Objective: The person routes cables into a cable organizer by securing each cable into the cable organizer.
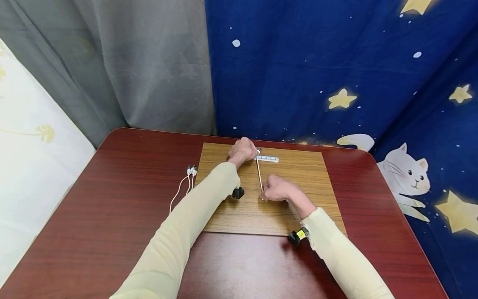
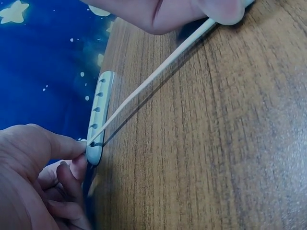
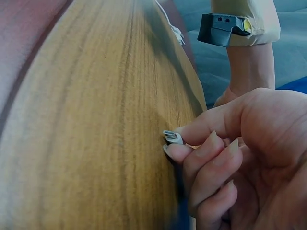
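Observation:
A white charging cable (image 1: 259,172) runs taut between the two hands above a wood-grain board. My left hand (image 1: 242,149) pinches it between thumb and finger at the far end, by a white cable holder (image 1: 269,158). In the left wrist view the cable (image 2: 158,72) crosses the end slot of the slotted holder (image 2: 99,108); whether it sits fully in the slot I cannot tell. Nearer the body, my right hand (image 1: 278,189) pinches the other end, and its small metal-tipped plug (image 3: 171,136) sticks out between thumb and finger. The plug at the left hand is mostly hidden.
The board (image 1: 302,178) lies on a dark red table (image 1: 142,174). Several more white cables with plugs (image 1: 192,170) lie at the board's left edge. Curtains (image 1: 298,74) hang behind the table. Each wrist wears a black camera (image 1: 295,238).

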Motion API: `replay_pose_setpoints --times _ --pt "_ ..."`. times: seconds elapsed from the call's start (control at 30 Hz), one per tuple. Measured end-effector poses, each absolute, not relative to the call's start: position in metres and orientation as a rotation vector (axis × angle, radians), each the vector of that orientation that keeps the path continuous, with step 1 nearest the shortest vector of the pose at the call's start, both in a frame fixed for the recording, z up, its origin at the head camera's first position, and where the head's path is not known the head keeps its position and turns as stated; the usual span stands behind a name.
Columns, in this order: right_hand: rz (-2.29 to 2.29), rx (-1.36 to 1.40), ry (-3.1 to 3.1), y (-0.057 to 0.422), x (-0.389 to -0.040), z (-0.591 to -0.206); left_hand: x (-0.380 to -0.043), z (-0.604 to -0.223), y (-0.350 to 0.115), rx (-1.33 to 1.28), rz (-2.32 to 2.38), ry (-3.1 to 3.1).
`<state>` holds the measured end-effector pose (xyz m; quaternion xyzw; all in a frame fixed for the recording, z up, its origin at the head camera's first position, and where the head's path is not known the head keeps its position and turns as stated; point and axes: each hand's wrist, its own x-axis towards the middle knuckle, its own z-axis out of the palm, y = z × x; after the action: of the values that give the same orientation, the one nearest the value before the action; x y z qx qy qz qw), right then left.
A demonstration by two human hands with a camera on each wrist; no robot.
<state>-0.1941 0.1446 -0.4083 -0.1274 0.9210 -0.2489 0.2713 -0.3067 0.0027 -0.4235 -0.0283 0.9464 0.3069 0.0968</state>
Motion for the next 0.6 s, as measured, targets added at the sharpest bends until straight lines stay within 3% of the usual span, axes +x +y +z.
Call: replay_pose_setpoints --times 0.6 --pt "-0.551 -0.309 2.396 0.128 -0.206 -0.401 -0.306 -0.424 0.0 -0.059 0.917 2.793"
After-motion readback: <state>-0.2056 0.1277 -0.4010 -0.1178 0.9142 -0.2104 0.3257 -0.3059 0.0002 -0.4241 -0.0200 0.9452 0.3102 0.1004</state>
